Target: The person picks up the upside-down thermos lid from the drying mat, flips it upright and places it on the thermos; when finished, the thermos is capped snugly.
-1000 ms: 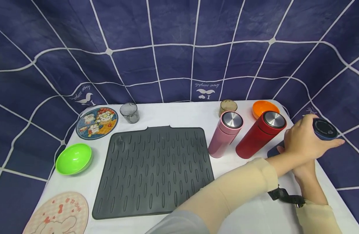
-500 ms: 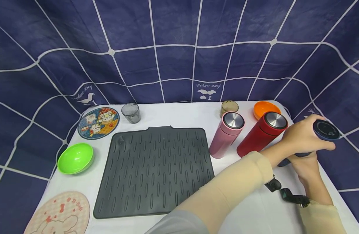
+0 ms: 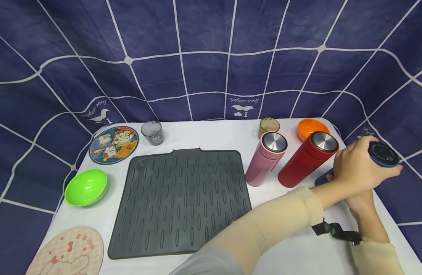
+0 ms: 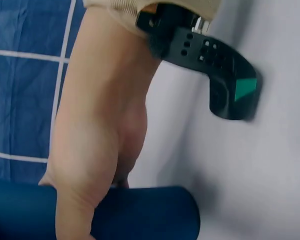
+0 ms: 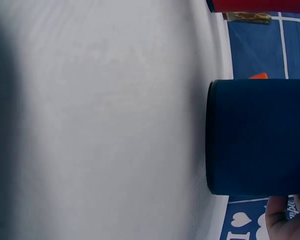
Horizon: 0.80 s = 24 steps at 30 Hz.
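Change: navy flask (image 3: 376,156) sits lower vs 0.5 s ago, base back near worktop (image 3: 211,133); both hands came down w/ it.
Left hand (image 3: 356,168): crosses over to far right, grip clamped round upper flask body, just under lid (image 3: 382,154); thumb over body in left wrist view (image 4: 75,220).
Right hand (image 3: 360,200): under left forearm, grip on lower flask body; mostly hidden in head view, fingertip shows by base in right wrist view (image 5: 282,220). Fingers look wrapped on it.
Flask pos: tilted, right edge of worktop, lid pointing right/far, base (image 5: 210,135) just off white cloth.
Neighbours: red flask (image 3: 307,160) just left of hands; pink flask (image 3: 266,158) left of that; both upright, steel caps.
Far right: orange bowl (image 3: 312,128), amber glass (image 3: 268,126).
Centre: grey ribbed mat (image 3: 180,202).
Left side: grey glass (image 3: 152,132), cartoon plate (image 3: 113,144), green bowl (image 3: 86,187), pink plate (image 3: 66,252) near corner.
Wrist: black strap mount (image 3: 336,232) on right sleeve.
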### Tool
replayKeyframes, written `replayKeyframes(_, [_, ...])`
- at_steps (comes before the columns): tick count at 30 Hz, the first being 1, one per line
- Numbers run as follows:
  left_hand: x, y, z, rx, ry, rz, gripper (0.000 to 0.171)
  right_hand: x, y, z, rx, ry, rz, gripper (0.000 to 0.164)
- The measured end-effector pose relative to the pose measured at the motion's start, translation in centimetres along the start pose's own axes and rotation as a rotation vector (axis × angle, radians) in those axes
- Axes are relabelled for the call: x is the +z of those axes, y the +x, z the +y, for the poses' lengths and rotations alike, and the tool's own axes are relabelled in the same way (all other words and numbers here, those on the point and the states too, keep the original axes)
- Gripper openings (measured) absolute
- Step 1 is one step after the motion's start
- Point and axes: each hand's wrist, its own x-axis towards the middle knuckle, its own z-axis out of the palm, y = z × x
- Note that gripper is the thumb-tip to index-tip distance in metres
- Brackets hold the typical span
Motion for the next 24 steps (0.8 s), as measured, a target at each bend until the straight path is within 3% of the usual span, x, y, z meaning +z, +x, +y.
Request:
replayKeyframes(7, [-0.2, 1.0, -0.5, 0.069, -0.045, -0.133, 0.067, 0.1, 0.3, -0.4, 0.008, 0.046, -0.014, 0.035])
replayKeyframes(15, [-0.3, 1.4, -0.9, 0.034, -0.120, -0.253, 0.063, 0.4, 0.0, -0.4, 0.011, 0.083, -0.060, 0.033])
replayKeyframes(19, [-0.3, 1.3, -1.0, 0.033, -0.129, -0.255, 0.062, 0.4, 0.1, -0.3, -0.019, 0.084, -0.073, 0.035])
replayKeyframes(24, [-0.5, 0.0, -1.1, 0.055, -0.050, -0.200, 0.081, -0.2, 0.0, 0.3, -0.051, -0.016, -0.097, 0.038])
